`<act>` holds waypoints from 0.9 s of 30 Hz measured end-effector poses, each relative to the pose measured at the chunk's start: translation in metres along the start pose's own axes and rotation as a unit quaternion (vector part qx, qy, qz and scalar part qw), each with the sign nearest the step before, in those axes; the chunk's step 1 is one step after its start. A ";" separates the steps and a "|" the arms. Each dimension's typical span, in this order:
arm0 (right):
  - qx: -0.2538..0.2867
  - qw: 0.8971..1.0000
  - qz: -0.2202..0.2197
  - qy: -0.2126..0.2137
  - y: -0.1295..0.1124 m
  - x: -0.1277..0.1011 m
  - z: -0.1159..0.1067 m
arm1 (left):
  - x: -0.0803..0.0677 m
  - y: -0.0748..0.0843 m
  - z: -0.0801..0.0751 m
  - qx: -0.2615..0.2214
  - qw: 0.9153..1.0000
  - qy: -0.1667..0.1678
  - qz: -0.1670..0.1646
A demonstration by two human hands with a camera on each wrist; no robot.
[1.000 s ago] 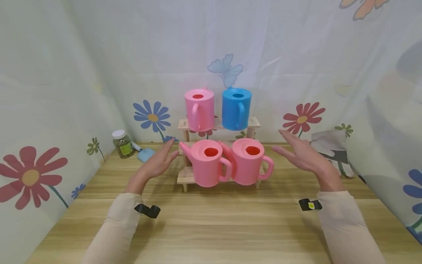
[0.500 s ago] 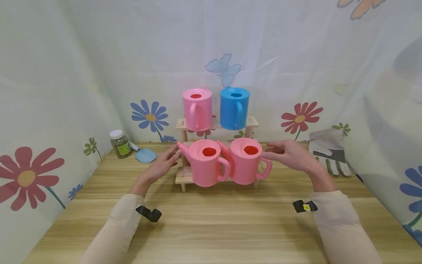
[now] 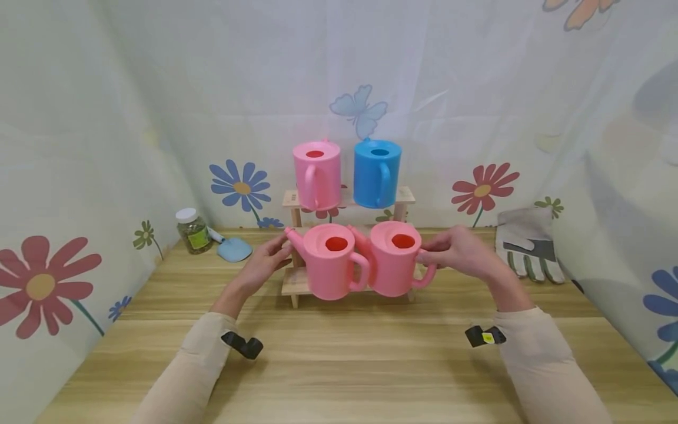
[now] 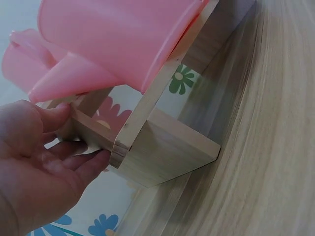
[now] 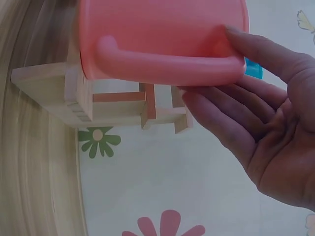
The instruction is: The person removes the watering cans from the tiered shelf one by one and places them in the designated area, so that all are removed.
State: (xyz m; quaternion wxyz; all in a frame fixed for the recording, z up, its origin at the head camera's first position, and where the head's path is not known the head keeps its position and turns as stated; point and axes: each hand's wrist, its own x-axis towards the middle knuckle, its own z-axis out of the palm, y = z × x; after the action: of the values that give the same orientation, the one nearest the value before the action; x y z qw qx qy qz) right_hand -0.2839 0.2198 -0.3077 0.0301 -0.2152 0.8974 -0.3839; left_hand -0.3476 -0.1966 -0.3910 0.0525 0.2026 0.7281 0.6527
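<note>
A two-tier wooden rack [image 3: 293,282] stands at the back of the table. Its top shelf carries a pink watering can [image 3: 318,176] and a blue one [image 3: 377,175]. Two more pink cans [image 3: 331,271] [image 3: 394,265] sit on the lower shelf. My left hand [image 3: 281,250] is at the rack's left end. In the left wrist view, the left hand [image 4: 83,135] pinches the rack's side piece [image 4: 167,152] under a pink can's spout [image 4: 64,83]. My right hand [image 3: 426,253] is at the right end. In the right wrist view, the right hand [image 5: 206,64] has its thumb on the pink can [image 5: 157,29] above the handle. Its straight fingers touch the rack [image 5: 44,83].
A lidded glass jar [image 3: 193,231] and a small blue trowel [image 3: 233,249] lie at the back left. Grey work gloves [image 3: 527,244] lie at the back right. Floral fabric walls close in three sides of the wooden table [image 3: 339,365].
Both hands have moved inward from spread-open positions beside the rack to touch its two ends. The left now pinches the side piece. The cans have not shifted.
</note>
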 end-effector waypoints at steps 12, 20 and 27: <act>0.032 0.997 0.066 0.009 -0.006 -0.006 -0.005 | 0.005 -0.007 0.000 -0.041 0.999 0.024 -0.019; 0.036 0.995 0.072 0.055 -0.019 -0.025 -0.024 | 0.004 -0.007 0.002 -0.046 0.998 0.032 -0.021; -0.004 0.990 0.068 0.122 -0.027 -0.050 -0.050 | 0.004 -0.008 0.000 -0.054 0.998 0.035 -0.025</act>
State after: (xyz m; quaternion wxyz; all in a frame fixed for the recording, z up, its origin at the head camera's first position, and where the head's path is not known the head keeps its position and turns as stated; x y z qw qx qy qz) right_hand -0.2394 0.2572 -0.2590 -0.0545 -0.1051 0.9084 -0.4009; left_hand -0.3531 -0.1961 -0.3983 0.0545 0.1585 0.6977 0.6965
